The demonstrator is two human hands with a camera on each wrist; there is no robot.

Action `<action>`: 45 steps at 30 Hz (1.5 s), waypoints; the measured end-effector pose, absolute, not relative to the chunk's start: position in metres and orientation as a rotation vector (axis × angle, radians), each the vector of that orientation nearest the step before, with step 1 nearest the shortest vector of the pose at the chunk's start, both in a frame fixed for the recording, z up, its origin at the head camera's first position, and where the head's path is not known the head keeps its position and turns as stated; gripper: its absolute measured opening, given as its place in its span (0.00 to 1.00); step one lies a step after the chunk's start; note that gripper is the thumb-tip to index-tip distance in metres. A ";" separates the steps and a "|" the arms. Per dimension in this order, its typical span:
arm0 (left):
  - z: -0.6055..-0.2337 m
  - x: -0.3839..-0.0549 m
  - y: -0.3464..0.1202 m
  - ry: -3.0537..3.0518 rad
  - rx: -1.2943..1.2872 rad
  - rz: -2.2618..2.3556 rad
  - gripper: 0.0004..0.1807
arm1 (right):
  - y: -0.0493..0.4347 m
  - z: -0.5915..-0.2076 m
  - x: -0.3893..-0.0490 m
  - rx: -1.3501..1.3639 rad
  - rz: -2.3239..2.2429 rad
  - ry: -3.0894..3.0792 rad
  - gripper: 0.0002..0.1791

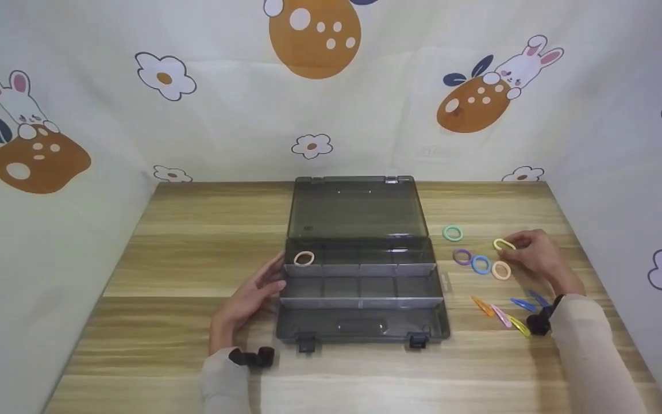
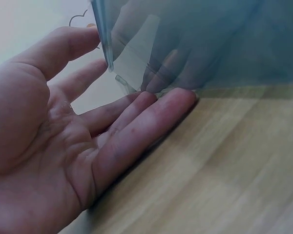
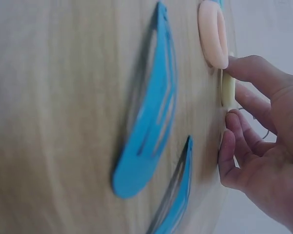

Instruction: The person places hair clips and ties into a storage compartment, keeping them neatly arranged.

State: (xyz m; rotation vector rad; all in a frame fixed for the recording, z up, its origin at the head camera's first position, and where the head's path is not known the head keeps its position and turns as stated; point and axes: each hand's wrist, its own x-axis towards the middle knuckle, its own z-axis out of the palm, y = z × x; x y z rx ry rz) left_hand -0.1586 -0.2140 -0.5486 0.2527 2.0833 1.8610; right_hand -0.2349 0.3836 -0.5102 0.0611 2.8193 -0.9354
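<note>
A dark, see-through compartment box (image 1: 360, 287) lies with its lid (image 1: 358, 208) laid back. In its back left compartment is a peach hair tie (image 1: 304, 259). My left hand (image 1: 249, 296) rests against the box's left wall, fingers extended along it and thumb at the rim; the left wrist view shows the fingertips (image 2: 178, 97) low on that wall. At the right, my right hand (image 1: 538, 253) pinches a yellow hair tie (image 1: 502, 245) between thumb and fingers, close to the table. A second peach hair tie (image 1: 501, 271) lies just in front of it.
Green (image 1: 453, 233), purple (image 1: 462, 257) and blue hair ties (image 1: 481, 265) lie between box and right hand. Nearer me are several snap hair clips: orange (image 1: 482, 306), pink (image 1: 501, 315), yellow (image 1: 519, 325) and blue (image 1: 522, 304). A patterned cloth (image 1: 227, 115) hangs behind the table.
</note>
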 end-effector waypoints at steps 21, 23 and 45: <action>-0.549 -0.158 -0.213 2.052 0.244 1.892 0.38 | 0.338 -0.469 -0.246 -0.008 -1.129 2.903 0.19; -0.548 -0.158 -0.213 2.050 0.252 1.901 0.38 | 0.331 -0.465 -0.248 -0.058 -1.143 2.924 0.18; -0.550 -0.158 -0.213 2.054 0.225 1.920 0.38 | 0.240 -0.418 -0.251 -0.449 -1.277 2.951 0.14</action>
